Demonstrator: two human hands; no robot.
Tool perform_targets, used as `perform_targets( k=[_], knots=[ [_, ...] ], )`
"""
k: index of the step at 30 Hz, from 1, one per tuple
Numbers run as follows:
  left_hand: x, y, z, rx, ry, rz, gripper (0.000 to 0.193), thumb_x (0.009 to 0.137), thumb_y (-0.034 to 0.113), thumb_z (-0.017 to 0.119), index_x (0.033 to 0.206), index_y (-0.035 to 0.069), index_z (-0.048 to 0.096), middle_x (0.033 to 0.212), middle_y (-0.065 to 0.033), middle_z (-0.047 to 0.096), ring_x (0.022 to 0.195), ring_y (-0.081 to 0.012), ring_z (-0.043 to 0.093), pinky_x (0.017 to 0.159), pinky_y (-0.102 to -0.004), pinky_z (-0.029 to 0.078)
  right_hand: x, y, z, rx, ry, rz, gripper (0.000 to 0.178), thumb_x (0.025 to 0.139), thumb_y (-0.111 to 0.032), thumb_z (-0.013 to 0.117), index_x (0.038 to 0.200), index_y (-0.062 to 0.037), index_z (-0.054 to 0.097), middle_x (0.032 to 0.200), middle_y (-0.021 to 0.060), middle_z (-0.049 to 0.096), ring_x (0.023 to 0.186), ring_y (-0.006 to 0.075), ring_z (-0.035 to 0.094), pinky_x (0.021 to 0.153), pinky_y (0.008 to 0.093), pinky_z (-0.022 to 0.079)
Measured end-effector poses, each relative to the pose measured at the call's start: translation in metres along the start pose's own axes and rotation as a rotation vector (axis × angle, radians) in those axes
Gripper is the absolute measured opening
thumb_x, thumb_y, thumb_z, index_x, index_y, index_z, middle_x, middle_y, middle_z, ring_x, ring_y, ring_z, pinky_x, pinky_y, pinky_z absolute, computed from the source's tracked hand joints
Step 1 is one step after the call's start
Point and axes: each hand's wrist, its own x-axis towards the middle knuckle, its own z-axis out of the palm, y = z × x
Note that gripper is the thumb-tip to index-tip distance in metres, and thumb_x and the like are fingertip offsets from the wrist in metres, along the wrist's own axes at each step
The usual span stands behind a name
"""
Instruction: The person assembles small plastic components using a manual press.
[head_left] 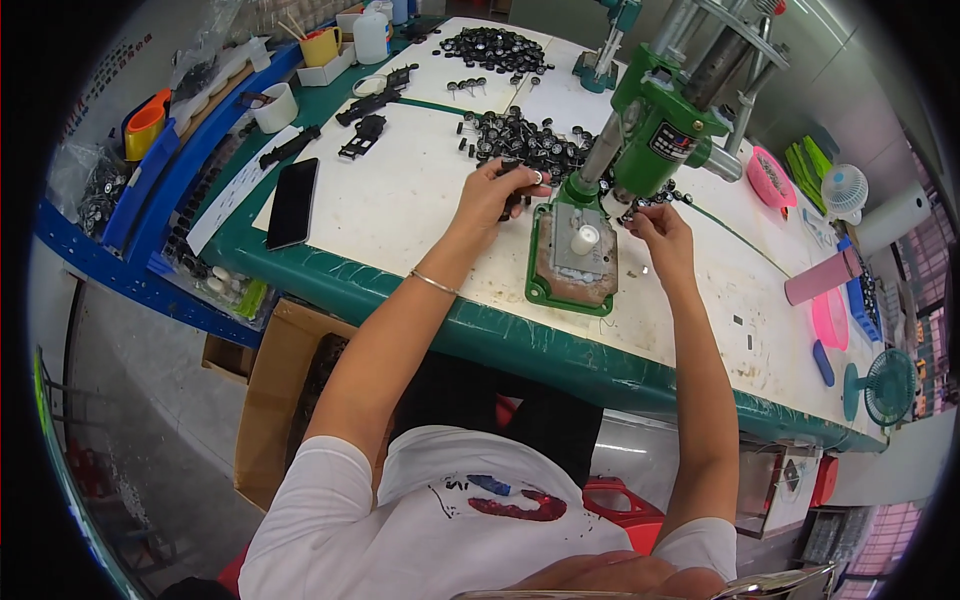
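Observation:
My left hand (484, 200), left of the green hand press (655, 130), is closed around a black toy car chassis (512, 207); a small wheel with a pale hub shows at its fingertips. To the right of the press, my right hand (664, 236) pinches with thumb and forefinger close below the ram; whatever sits in the pinch is too small to make out. Between both hands, a white round fixture (585, 238) stands on the press's base plate. Behind my hands lies a heap of small black wheels (525, 140).
More black chassis (362, 137) and a phone (292, 204) lie to the left. Another wheel pile (490, 52) and a second press (597, 70) stand farther back. On the right are a pink basket (768, 180), a pink cylinder (822, 277) and small fans (845, 190). A cardboard box (275, 400) sits below the table's edge.

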Motion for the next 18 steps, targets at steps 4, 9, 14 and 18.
perform_targets(
  k=[4, 9, 14, 18],
  knots=[
    [-0.007, 0.0, -0.005, -0.257, -0.087, -0.187, 0.015, 0.078, 0.004, 0.065, 0.091, 0.001, 0.057, 0.092, -0.0141, 0.066, 0.078, -0.0141, 0.066, 0.043, -0.0178, 0.035, -0.018, -0.034, 0.01, -0.059, -0.142, -0.025, 0.017, 0.085, -0.004, 0.059, 0.099, 0.0042, 0.055, 0.092, 0.0083, 0.062, 0.084, 0.0133, 0.061, 0.079, 0.0237, 0.047],
    [-0.011, 0.0, 0.002, -0.155, -0.175, -0.238, 0.021, 0.077, -0.001, 0.065, 0.096, -0.001, 0.057, 0.09, -0.0165, 0.066, 0.078, -0.0127, 0.065, 0.046, -0.0173, 0.037, -0.045, -0.068, 0.031, -0.213, -0.229, -0.289, 0.024, 0.078, -0.004, 0.063, 0.101, 0.0018, 0.06, 0.095, 0.009, 0.061, 0.086, 0.0158, 0.059, 0.08, 0.0294, 0.046],
    [-0.012, -0.003, 0.007, -0.065, -0.116, -0.18, 0.021, 0.077, 0.004, 0.068, 0.094, 0.0, 0.058, 0.081, -0.0104, 0.065, 0.07, -0.0112, 0.062, 0.047, -0.0192, 0.038, -0.047, -0.073, 0.036, -0.255, -0.248, -0.248, 0.026, 0.076, -0.007, 0.066, 0.101, -0.0002, 0.065, 0.101, 0.0071, 0.059, 0.085, 0.0167, 0.057, 0.078, 0.0289, 0.044],
    [-0.018, -0.002, 0.014, -0.041, -0.194, -0.169, 0.022, 0.077, 0.006, 0.069, 0.095, -0.001, 0.059, 0.076, -0.0063, 0.063, 0.064, -0.0094, 0.058, 0.047, -0.0195, 0.038, -0.036, -0.072, 0.031, -0.142, -0.325, 0.036, 0.027, 0.076, -0.008, 0.067, 0.102, -0.0014, 0.065, 0.101, 0.0063, 0.058, 0.085, 0.015, 0.056, 0.077, 0.0277, 0.044]
  ],
)
